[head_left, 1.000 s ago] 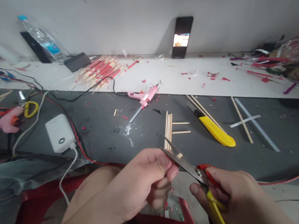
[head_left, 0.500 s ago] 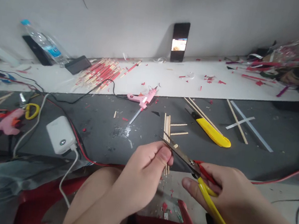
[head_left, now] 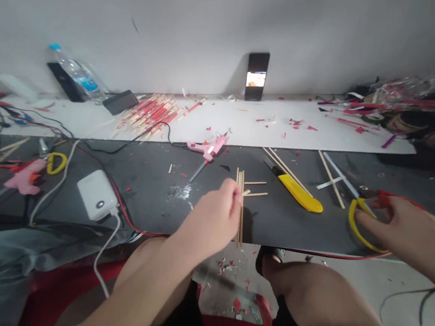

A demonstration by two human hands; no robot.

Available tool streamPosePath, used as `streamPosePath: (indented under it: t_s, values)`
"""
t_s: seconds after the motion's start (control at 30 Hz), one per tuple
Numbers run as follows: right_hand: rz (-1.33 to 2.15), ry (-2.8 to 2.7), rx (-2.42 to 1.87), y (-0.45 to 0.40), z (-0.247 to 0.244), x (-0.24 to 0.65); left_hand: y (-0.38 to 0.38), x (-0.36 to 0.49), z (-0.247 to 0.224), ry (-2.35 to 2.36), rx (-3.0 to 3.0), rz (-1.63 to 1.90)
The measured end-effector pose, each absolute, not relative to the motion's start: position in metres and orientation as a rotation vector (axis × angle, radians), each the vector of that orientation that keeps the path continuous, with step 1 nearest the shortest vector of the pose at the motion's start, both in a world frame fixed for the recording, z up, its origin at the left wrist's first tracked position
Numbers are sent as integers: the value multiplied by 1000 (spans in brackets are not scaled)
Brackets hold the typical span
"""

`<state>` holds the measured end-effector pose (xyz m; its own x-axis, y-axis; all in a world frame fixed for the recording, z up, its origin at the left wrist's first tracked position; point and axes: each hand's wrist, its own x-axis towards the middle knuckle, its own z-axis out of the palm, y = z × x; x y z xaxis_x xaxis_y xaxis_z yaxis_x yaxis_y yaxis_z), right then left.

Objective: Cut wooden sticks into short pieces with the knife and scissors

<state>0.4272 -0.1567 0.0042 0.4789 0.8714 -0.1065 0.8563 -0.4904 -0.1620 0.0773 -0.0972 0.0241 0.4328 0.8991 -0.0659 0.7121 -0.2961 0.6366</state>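
My left hand (head_left: 215, 210) pinches a short piece of wooden stick (head_left: 246, 193) above the dark table. Several long wooden sticks (head_left: 240, 224) lie side by side just under and beside its fingertips, and two short sticks (head_left: 255, 194) stick out to their right. At the right, my right hand (head_left: 396, 219) has its fingers around the red and yellow handles of the scissors (head_left: 355, 230), which are low over the table. A yellow cutter (head_left: 299, 191) lies between the hands.
A pink glue gun (head_left: 207, 148) lies behind my left hand. A white power bank (head_left: 96, 196) with a cable, another glue gun (head_left: 25, 176) and yellow-handled scissors (head_left: 57, 163) are at the left. A phone (head_left: 256, 77) leans on the wall near red-wrapped sticks (head_left: 152, 115).
My right hand has moved away to the right with the scissors, off the stick at my left hand. My left hand has shifted slightly forward, and the camera view has shifted.
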Motion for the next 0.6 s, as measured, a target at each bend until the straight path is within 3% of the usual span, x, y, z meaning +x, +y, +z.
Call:
streamPosePath:
  t_s: [0.33,0.47,0.6]
  values:
    - [-149,-1697,-2651,-116,-13,466,-103,114,-14,1001,2655,433]
    - [-254,-1746,-2544,-124,-5,420,-99,105,-29,964,2752,381]
    - [-60,-2051,-2147,-125,-19,353,-102,107,-39,969,2812,395]
